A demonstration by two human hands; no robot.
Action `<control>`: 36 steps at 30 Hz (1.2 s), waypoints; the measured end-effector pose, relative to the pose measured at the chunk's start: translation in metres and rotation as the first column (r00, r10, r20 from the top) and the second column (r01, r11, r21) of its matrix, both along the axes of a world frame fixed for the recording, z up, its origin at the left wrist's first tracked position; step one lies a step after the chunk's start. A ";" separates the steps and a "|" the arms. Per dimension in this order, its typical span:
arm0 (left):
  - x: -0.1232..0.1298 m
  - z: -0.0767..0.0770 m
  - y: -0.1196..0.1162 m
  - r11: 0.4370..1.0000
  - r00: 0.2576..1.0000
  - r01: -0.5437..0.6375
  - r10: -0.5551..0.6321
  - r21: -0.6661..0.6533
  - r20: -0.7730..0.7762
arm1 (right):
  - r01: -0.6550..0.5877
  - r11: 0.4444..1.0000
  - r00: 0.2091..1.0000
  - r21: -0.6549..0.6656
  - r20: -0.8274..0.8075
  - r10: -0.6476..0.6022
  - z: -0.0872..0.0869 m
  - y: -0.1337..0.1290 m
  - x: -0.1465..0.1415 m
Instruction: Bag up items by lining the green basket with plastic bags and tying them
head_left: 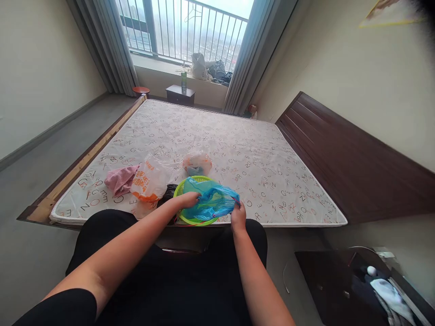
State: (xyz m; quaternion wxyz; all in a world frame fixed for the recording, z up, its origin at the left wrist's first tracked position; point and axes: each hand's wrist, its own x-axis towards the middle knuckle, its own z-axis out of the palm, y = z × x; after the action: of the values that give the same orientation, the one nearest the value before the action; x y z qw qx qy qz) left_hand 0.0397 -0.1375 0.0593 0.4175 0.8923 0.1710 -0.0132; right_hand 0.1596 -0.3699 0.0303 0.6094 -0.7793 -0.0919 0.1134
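Both of my hands grip a thin blue plastic bag (214,206) with a red drawstring, held over a lime-green basket (178,192). My left hand (190,198) is closed on the bag's left part, above the basket. At the other end, my right hand (239,215) pinches the bag near its gathered edge, just right of the basket. The basket's inside is mostly covered by the bag. To its left lie a white plastic bag with orange print (151,179), a pink cloth (121,180) and something black (167,194). Behind the basket sits a clear plastic bag (197,162).
A letter-patterned mattress (217,131) spreads in front of me, with a wooden frame edge (91,156) on the left and a dark headboard (353,149) on the right. A cluttered dark bedside table (326,280) stands at lower right. Farther back is a small nightstand (180,94).
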 end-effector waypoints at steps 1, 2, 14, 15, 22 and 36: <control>-0.001 0.005 0.007 1.000 1.000 -0.008 0.008 -0.030 0.010 | 0.041 0.997 0.995 0.067 -0.090 -0.035 0.004 -0.004 0.006; -0.004 0.010 0.014 0.996 0.999 -0.040 0.042 -0.084 0.019 | 0.083 0.986 0.979 0.146 -0.194 -0.054 0.008 -0.007 0.010; -0.092 0.039 0.060 0.378 0.630 -0.641 0.757 -0.668 -0.176 | 0.034 0.897 0.749 0.442 -0.605 0.270 0.015 -0.014 -0.009; -0.094 0.041 0.055 0.282 0.625 -0.565 0.760 -0.776 -0.178 | -0.008 0.910 0.754 0.416 -0.595 0.278 0.016 -0.012 -0.012; -0.111 0.045 0.026 0.030 0.728 -0.263 0.662 -0.964 -0.177 | -0.242 0.967 0.900 0.078 -0.356 0.253 0.034 -0.012 -0.019; -0.039 0.043 0.002 0.996 0.996 -0.087 0.086 0.033 0.015 | -0.237 0.934 0.780 0.266 -0.521 0.346 0.069 0.002 -0.043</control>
State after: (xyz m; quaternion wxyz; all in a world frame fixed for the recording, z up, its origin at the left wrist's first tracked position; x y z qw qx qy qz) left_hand 0.0010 -0.1356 0.1027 0.4035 0.8911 0.2070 0.0136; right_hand 0.1168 -0.3676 0.0992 0.6540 -0.6274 -0.0396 0.4208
